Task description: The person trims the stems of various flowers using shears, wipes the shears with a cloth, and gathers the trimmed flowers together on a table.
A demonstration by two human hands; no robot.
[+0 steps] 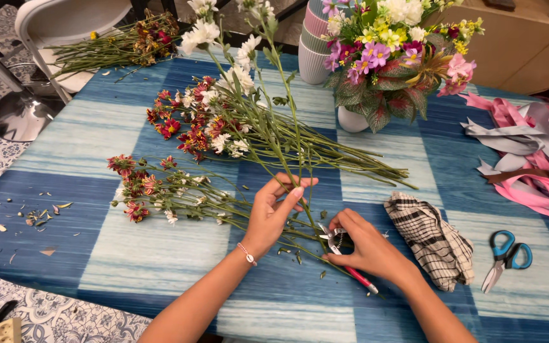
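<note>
Nearest the lens: two bare forearms reaching up over a bench [96,254] covered in blue and pale striped cloth. Left hand [274,213], beaded bracelet [246,253] at the wrist, fingers loosely curled and pinching a long green stem [290,121] that rises upright toward white daisy-like blooms [201,33] at the top edge. Right hand [363,248] wrapped around red-handled pruning shears [343,251], fingers pressed round the grip, metal blades set at the lower part of that same stem, just beside the left palm. Whether the blades bite the stem or only touch it: cannot tell.

Beyond the hands, two loose bundles of cut flowers lying flat on the bench: a nearer one of red and white blooms [154,190], a farther, fuller one [204,121], stems pointing right. Small leaf scraps [36,216] scattered at the left of the cloth. Just right of the right hand, a crumpled black-and-white checked cloth [430,238]; further right, blue-handled scissors [503,257]. At the right edge, a heap of pink and grey ribbon [535,159]. At the far side, a white vase [351,119] full of pink, yellow and white flowers with patterned leaves. Another bunch of stems [115,47] lying on a white chair at upper left.
</note>
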